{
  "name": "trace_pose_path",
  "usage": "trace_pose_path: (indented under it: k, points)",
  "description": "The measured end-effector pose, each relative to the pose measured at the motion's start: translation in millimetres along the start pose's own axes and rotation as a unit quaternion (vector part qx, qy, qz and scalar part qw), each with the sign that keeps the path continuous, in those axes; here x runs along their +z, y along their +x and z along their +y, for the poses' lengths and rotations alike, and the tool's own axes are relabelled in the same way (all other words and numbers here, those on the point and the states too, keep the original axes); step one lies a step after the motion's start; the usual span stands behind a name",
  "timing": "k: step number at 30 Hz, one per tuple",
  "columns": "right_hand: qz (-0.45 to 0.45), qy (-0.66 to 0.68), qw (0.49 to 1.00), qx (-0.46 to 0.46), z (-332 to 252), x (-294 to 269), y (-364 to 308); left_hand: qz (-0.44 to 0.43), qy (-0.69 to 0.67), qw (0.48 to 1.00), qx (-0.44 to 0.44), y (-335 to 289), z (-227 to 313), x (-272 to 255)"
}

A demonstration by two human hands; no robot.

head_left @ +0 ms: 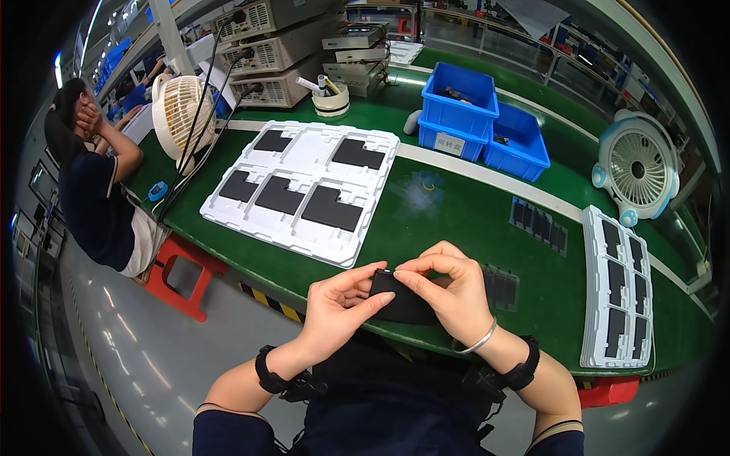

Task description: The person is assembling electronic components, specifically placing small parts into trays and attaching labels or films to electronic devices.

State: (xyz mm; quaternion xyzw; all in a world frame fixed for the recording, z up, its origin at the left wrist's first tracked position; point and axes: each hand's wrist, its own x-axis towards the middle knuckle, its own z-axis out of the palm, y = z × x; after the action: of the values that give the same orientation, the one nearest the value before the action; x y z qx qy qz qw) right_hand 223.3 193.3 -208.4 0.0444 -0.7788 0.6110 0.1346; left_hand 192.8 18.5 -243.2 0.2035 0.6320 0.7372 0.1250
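A black flat piece [404,307] is held between my two hands at the near edge of the green table. My left hand [340,301] pinches its left side between thumb and fingers. The fingertips of my right hand [450,287] close on its top edge, where a small dark tab shows; too small to make out what it is. Ahead on the left lies a white moulded tray [310,176] with several black L-shaped pieces [332,208] in its pockets. Beside my right hand is a clear sheet with dark strips [502,289].
A second sheet of dark strips [538,226] lies farther right, near a stack of white trays [590,304] with black pieces. Blue bins [458,114], fans [182,118] and grey instruments [266,55] stand behind. A person [91,182] sits at left by a red stool [181,275].
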Motion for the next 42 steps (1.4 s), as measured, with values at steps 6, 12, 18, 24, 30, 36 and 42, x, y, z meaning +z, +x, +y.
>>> trace_pose_path:
  k: [6, 12, 18, 24, 30, 36, 42]
  points:
    - [0.005, 0.014, 1.0, 0.019, 3, 1, -1, 0.004, -0.007, 1.0, 0.004, -1, 0, 2]
    - [-0.015, -0.004, 1.0, 0.027, 3, -1, 1, 0.005, 0.005, 1.0, 0.002, -1, 1, 1]
    - [-0.017, 0.004, 1.0, 0.022, 9, 3, 4, 0.005, -0.001, 1.0, 0.016, 0, -2, 1]
    - [-0.002, 0.002, 1.0, 0.016, 11, 5, 3, 0.008, -0.008, 1.0, 0.014, 1, 0, 1]
    - [-0.067, 0.137, 0.98, 0.124, 28, -2, -1, -0.014, -0.001, 1.0, 0.009, 4, 5, -6]
    - [-0.046, 0.046, 0.993, 0.103, 12, -1, -4, -0.05, 0.06, 0.996, -0.047, 24, 21, -18]
    - [-0.045, -0.006, 0.998, 0.04, 13, -1, -3, -0.11, 0.124, 0.983, -0.072, 31, 26, -23]
